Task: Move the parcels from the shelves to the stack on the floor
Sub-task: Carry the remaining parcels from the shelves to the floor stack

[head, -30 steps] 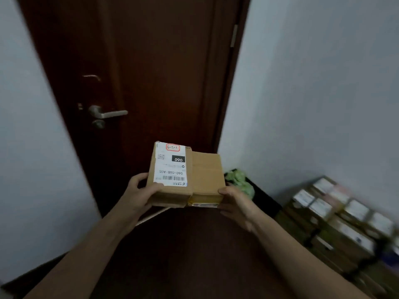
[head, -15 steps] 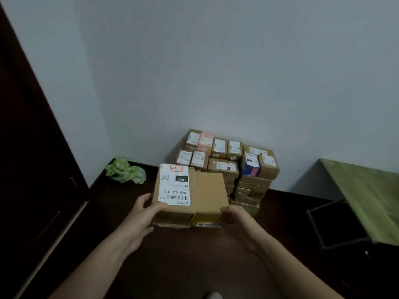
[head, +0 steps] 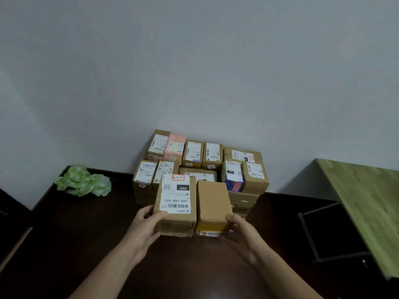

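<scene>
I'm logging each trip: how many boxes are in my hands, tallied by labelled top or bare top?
Labelled box: 1
Bare-topped box: 1
Total: 2

Dark floor, wall side.
Stack of labelled parcels sits on it against the wall; crumpled green wad lies in the left corner; green-topped table stands at right.

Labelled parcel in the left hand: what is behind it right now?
Behind it stands the stack of parcels against the wall. Its top labels show; the labelled parcel and the plain parcel beside it cover the stack's front middle.
</scene>
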